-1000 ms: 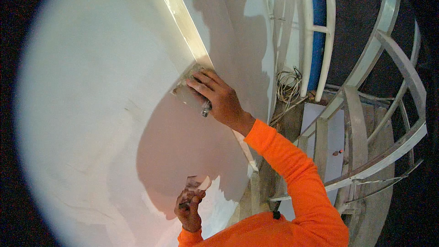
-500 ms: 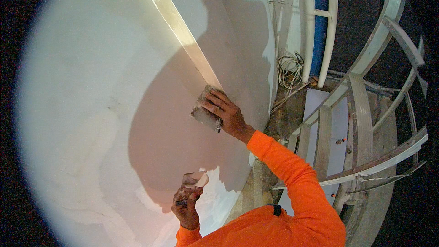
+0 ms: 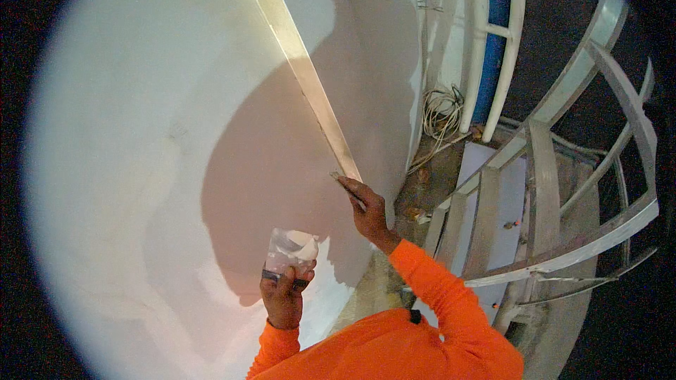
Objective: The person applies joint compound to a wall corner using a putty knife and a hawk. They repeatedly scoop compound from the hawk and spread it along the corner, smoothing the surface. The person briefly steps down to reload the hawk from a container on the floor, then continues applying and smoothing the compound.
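My left hand [image 3: 284, 304] is closed round the dark handle of a flat putty knife [image 3: 277, 242]. A lump of white filler [image 3: 304, 245] lies on its blade. Higher and to the right, my right hand [image 3: 370, 218] grips a second putty knife [image 3: 340, 181], seen nearly edge-on. That blade is tilted off the wall face, close to the lower end of a long pale strip [image 3: 304, 74]. The strip slants down the smooth whitish wall [image 3: 134, 169]. Whether the blade touches the strip cannot be made out.
To the right stands a metal stepladder [image 3: 542, 190] with broad treads. Behind it are white rails [image 3: 501, 84] with a blue panel between them. A coil of pale cable [image 3: 442, 111] lies by the wall's foot. My shadow covers much of the wall.
My right hand has moved down and turned, bringing its blade from flat on the wall to edge-on. My left hand has raised its putty knife slightly, showing the filler more fully.
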